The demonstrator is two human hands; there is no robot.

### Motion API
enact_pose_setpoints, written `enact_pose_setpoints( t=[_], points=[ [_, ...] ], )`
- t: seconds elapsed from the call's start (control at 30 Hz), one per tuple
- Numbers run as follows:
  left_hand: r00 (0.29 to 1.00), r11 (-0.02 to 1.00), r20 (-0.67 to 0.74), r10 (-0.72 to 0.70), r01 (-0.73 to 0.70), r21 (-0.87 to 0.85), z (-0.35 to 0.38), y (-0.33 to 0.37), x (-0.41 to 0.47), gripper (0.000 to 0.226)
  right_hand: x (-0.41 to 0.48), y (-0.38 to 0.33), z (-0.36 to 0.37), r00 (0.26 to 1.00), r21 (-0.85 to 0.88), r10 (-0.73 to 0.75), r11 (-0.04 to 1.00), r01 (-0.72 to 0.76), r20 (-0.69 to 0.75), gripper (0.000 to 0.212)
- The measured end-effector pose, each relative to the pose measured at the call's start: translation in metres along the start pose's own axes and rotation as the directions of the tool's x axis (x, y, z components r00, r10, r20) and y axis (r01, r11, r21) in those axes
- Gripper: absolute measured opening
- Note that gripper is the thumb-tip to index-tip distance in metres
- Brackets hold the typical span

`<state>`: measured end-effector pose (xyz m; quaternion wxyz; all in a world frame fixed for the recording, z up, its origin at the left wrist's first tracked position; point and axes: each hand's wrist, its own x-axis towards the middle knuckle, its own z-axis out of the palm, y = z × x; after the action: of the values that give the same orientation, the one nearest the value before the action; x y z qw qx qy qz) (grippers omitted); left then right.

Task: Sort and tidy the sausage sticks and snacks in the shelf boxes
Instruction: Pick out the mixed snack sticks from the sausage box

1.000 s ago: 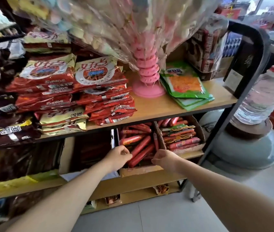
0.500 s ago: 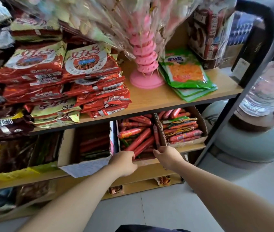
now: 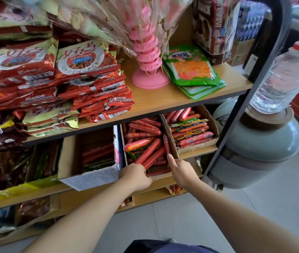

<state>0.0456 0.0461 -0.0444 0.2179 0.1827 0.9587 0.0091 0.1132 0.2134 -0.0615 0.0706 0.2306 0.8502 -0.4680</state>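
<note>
Middle shelf: open brown cardboard box (image 3: 161, 177) of long red wrapped sausage sticks (image 3: 150, 154), lying diagonally. Left hand (image 3: 136, 177): fingers curled over the box's front rim, at the stick ends. Right hand (image 3: 181, 172): index finger extended, touching a short red sausage stick (image 3: 166, 146) against the box's right wall.

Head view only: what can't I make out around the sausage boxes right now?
Head view:
- Left hand: knuckles hide its fingertips; gripping the middle box or sausage sticks unclear.
- Right hand: whether it pinches the thin stick unclear.
- Left box: contents dim in shelf shadow.
- Lowest-shelf packets: blurred, cut by left edge.
</note>
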Motion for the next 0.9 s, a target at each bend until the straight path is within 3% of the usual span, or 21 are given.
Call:
enact_pose_setpoints(
  t=[0.17, 0.3, 0.47, 0.53, 0.57, 0.63, 0.7, 0.77, 0.9],
  points=[
    [0.991, 0.996, 0.135, -0.023, 0.034, -0.079, 0.002, -0.001, 0.000, 0.037, -0.005, 0.009, 0.001, 0.996, 0.099, 0.076, 0.993, -0.071, -0.045, 0.076],
    [0.970, 0.982, 0.242, -0.035, 0.078, -0.174, 0.000, -0.003, 0.003, 0.030, -0.006, 0.018, 0.005, 0.984, 0.344, 0.153, 0.932, -0.112, -0.096, 0.063],
    [0.945, 0.973, 0.325, -0.046, 0.116, -0.202, -0.008, -0.005, 0.010, 0.031, -0.012, 0.019, 0.006, 0.941, 0.438, 0.194, 0.897, -0.056, -0.276, 0.055],
    [0.960, 0.977, 0.269, -0.075, 0.125, -0.173, -0.017, -0.001, 0.010, 0.032, -0.008, 0.019, 0.002, 0.900, 0.512, 0.257, 0.858, -0.044, -0.352, 0.054],
    [0.983, 0.984, 0.174, -0.064, 0.091, -0.155, -0.022, 0.002, 0.010, 0.030, -0.005, 0.018, -0.001, 0.884, 0.570, 0.307, 0.819, -0.058, -0.351, 0.053],
    [0.996, 0.990, -0.092, 0.018, -0.031, -0.137, -0.033, 0.007, 0.012, 0.022, 0.003, 0.015, -0.006, 0.885, 0.678, 0.394, 0.723, -0.131, -0.248, 0.051],
    [0.962, 0.978, -0.251, 0.109, -0.149, -0.145, -0.045, 0.008, 0.020, 0.025, 0.008, 0.012, -0.008, 0.902, 0.772, 0.429, 0.588, -0.241, -0.045, 0.052],
    [0.967, 0.981, -0.200, 0.156, -0.175, -0.079, -0.050, 0.001, 0.035, 0.046, 0.009, 0.010, -0.007, 0.910, 0.822, 0.400, 0.478, -0.309, 0.109, 0.058],
    [0.998, 0.996, 0.054, 0.031, -0.035, 0.076, -0.036, -0.010, 0.059, 0.080, 0.017, 0.012, -0.007, 0.921, 0.817, 0.329, 0.457, -0.351, 0.211, 0.065]
  ],
)
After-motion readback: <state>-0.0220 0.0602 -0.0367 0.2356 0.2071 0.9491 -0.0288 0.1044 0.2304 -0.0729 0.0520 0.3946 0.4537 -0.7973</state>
